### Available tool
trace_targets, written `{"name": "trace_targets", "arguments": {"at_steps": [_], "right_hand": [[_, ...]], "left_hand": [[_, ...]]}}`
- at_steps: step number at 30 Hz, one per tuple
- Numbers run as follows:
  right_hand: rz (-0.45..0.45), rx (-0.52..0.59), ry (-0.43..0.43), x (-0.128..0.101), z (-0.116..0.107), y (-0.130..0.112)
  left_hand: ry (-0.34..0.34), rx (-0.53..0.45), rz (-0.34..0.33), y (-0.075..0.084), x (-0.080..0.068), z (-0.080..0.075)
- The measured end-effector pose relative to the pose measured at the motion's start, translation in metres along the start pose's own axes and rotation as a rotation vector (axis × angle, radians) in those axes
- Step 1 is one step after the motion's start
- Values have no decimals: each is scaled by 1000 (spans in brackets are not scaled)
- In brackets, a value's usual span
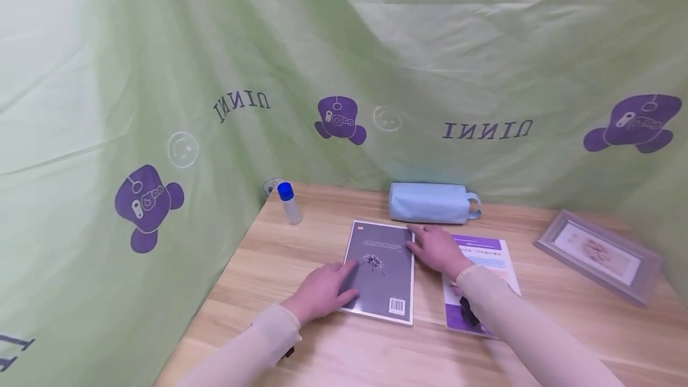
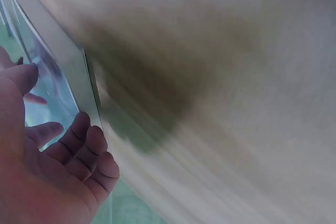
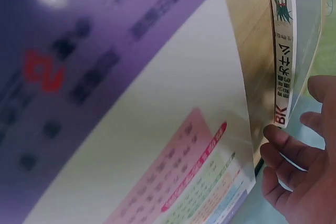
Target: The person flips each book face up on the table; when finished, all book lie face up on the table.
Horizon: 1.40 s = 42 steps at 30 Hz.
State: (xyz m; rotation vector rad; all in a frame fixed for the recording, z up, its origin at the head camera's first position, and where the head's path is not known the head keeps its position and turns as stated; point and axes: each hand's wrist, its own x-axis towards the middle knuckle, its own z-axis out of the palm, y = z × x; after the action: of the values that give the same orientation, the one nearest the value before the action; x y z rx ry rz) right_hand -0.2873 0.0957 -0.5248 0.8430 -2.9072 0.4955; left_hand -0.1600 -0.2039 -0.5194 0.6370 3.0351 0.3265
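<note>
A grey book (image 1: pixel 378 285) with a spider picture and a barcode lies flat on the wooden table. At its left edge is my left hand (image 1: pixel 319 292), index finger and thumb spread over the cover. The left wrist view shows the other fingertips of this hand (image 2: pixel 63 169) loosely bent along the book's side. My right hand (image 1: pixel 436 251) touches the upper right corner with extended fingers. In the right wrist view the spine (image 3: pixel 282 51) with printed characters stands beside that hand (image 3: pixel 307 166). Under the right forearm lies a purple-and-white booklet (image 1: pixel 497 264), partly covered.
Behind the book sits a light blue pencil case (image 1: pixel 429 203). A clear bottle with a blue cap (image 1: pixel 285 191) stands at the back left. On the right a grey picture frame (image 1: pixel 596 252) lies on the table (image 1: pixel 252 279). Green printed cloth (image 1: pixel 419 64) hangs around the table.
</note>
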Motion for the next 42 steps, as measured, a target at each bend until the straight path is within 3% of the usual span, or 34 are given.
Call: {"name": "trace_targets", "arguments": {"at_steps": [12, 23, 36, 42], "right_hand": [[-8, -20, 9, 14, 10, -4], [44, 44, -22, 18, 16, -3], [46, 64, -19, 15, 18, -7], [43, 64, -25, 13, 17, -9]], "left_hand": [[21, 14, -32, 8, -25, 8], [22, 13, -28, 9, -32, 14], [51, 17, 93, -9, -36, 14], [59, 101, 128, -10, -36, 15]]}}
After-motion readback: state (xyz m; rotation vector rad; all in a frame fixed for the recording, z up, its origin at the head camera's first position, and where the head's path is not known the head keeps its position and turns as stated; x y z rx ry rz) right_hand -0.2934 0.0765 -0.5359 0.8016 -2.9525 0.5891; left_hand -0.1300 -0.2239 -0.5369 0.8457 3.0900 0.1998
